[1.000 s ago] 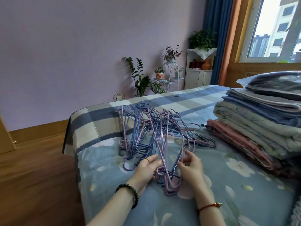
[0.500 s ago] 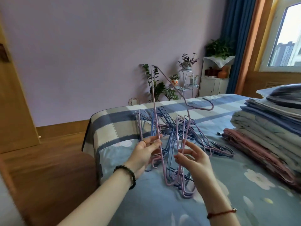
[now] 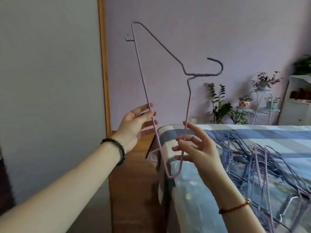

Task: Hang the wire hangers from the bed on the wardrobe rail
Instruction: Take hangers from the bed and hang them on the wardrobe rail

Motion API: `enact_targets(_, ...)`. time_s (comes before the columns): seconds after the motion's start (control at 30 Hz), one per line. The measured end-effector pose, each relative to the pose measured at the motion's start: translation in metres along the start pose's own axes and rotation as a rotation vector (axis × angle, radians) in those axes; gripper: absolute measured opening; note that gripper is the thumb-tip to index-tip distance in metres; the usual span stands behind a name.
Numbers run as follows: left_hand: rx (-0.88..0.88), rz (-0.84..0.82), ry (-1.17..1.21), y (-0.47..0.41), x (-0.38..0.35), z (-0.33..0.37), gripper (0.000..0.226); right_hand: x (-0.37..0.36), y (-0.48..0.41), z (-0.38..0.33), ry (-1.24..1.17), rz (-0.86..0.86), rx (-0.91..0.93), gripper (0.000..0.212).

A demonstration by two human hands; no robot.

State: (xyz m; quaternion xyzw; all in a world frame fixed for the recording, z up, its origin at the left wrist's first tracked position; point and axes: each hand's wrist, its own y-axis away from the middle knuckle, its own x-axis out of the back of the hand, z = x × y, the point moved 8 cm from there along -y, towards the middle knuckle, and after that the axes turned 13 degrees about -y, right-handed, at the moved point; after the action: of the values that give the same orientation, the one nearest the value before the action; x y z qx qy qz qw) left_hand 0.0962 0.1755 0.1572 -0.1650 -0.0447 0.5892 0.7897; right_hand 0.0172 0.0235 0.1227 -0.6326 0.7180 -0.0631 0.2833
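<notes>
A pink wire hanger (image 3: 143, 78) is raised on end in the air, its hook pointing right. My left hand (image 3: 134, 125) grips its long straight bar between thumb and fingers. My right hand (image 3: 195, 147) pinches the other side of the hanger near its lower corner. A tangled pile of blue and pink wire hangers (image 3: 262, 158) lies on the bed (image 3: 193, 190) at the right. No wardrobe rail is in view.
A pale panel with a wooden frame strip (image 3: 104, 64) stands at the left. Wooden floor (image 3: 134, 190) runs between it and the bed's corner. Potted plants (image 3: 218, 105) and a white plant stand (image 3: 260, 105) line the far lilac wall.
Both hands have lifted one pink hanger clear of the pile, up and to the left. The view has swung left, away from the bed and the folded bedding.
</notes>
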Motion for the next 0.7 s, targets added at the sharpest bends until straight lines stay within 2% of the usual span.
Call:
enact_targets(0.2,-0.151,0.290,-0.090,0.034,0.121,0.079,0.018,-0.137,-0.018,-0.003,-0.032,-0.286,0.039,0.044)
enact_targets(0.43,-0.226,0.608,-0.114,0.104,0.247,0.149,0.016,-0.288,-0.011,0.007,-0.112,-0.588,-0.002,0.054)
enact_targets(0.7,-0.257,0.936,-0.135,0.196,0.363,0.205,0.013,-0.432,0.037,0.016,-0.193,-0.892,-0.003,0.036)
